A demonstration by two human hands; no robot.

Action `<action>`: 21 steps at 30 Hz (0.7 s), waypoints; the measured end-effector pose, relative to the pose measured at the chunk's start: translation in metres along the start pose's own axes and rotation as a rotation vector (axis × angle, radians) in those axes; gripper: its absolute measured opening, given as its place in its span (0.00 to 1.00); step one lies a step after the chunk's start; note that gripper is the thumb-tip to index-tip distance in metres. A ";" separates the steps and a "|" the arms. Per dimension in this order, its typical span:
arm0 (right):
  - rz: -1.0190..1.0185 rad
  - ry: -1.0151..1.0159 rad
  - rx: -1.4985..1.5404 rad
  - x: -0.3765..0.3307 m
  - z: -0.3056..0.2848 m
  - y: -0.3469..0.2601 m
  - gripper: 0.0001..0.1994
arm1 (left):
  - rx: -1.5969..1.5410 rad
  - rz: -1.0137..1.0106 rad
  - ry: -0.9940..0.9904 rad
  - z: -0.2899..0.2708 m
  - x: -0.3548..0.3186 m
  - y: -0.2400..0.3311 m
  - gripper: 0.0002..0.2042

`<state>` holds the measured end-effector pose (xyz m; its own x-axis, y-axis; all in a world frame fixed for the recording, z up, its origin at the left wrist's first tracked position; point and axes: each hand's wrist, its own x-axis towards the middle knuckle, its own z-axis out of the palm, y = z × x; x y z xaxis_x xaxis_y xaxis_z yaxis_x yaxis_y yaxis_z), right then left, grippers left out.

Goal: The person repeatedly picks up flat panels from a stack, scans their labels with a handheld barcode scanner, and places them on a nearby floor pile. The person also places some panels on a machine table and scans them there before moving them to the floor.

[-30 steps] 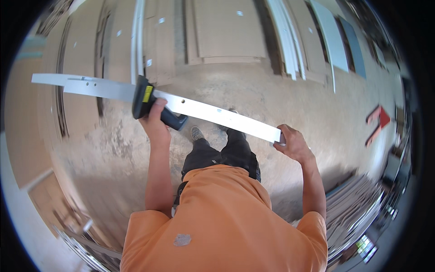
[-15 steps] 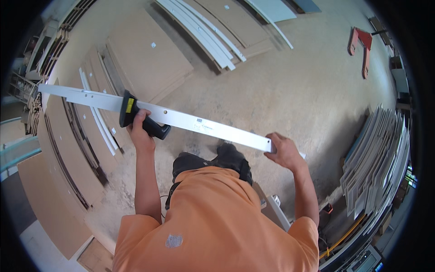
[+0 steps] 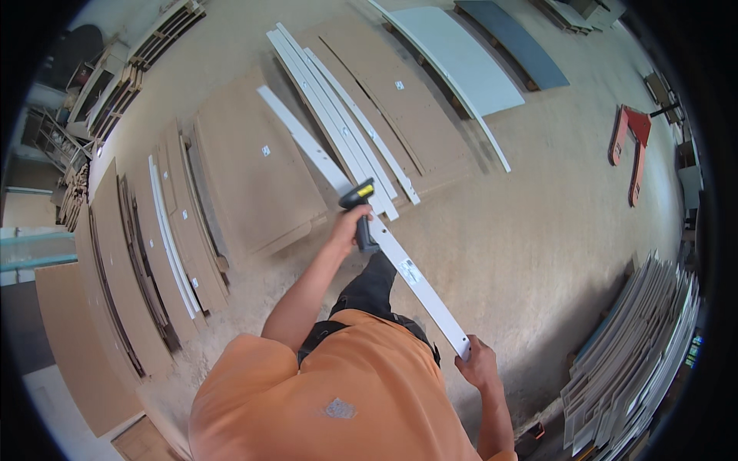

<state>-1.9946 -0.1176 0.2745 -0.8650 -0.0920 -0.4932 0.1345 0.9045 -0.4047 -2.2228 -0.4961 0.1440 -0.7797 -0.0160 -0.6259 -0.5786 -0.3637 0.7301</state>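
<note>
A long white strip (image 3: 432, 298) with drilled holes and a printed label slants in front of me, its far end over the brown boards. My left hand (image 3: 347, 227) is closed round a black barcode scanner (image 3: 357, 194) with a yellow sticker, and it also steadies the strip near its middle. The scanner lies across the strip and covers a little of it. At the strip's near end, my right hand (image 3: 478, 364) grips it, thumb and fingers round the edge.
Brown flat boards (image 3: 238, 169) and a pile of white strips (image 3: 327, 115) lie ahead. Farther off are a pale panel (image 3: 453, 54) and a dark grey one (image 3: 515, 42). Thin upright panels (image 3: 630, 361) lean at the right, with a red pallet jack (image 3: 636, 127) beyond. More boards (image 3: 123, 261) lie at the left.
The strip has swung from nearly crosswise to steeply slanted, its far end now ahead. My left hand with the scanner moved right and forward; my right hand came lower. My body has turned.
</note>
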 end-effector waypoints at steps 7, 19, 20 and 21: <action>0.036 0.163 -0.067 0.096 -0.001 -0.007 0.21 | 0.119 -0.043 -0.049 0.054 0.042 0.036 0.14; -0.091 0.162 -0.063 0.474 0.040 -0.028 0.21 | 0.153 -0.096 0.665 -0.084 -0.027 -0.024 0.15; -0.072 0.128 -0.078 0.491 0.048 -0.037 0.22 | 0.145 -0.199 0.753 -0.090 -0.046 -0.041 0.15; -0.106 0.151 -0.050 0.505 0.057 -0.048 0.23 | 0.147 -0.223 0.814 -0.092 -0.065 -0.059 0.15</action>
<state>-2.4100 -0.2309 0.0008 -0.9362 -0.1278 -0.3275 0.0179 0.9130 -0.4075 -2.1160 -0.5594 0.1167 -0.2621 -0.6424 -0.7202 -0.7668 -0.3145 0.5596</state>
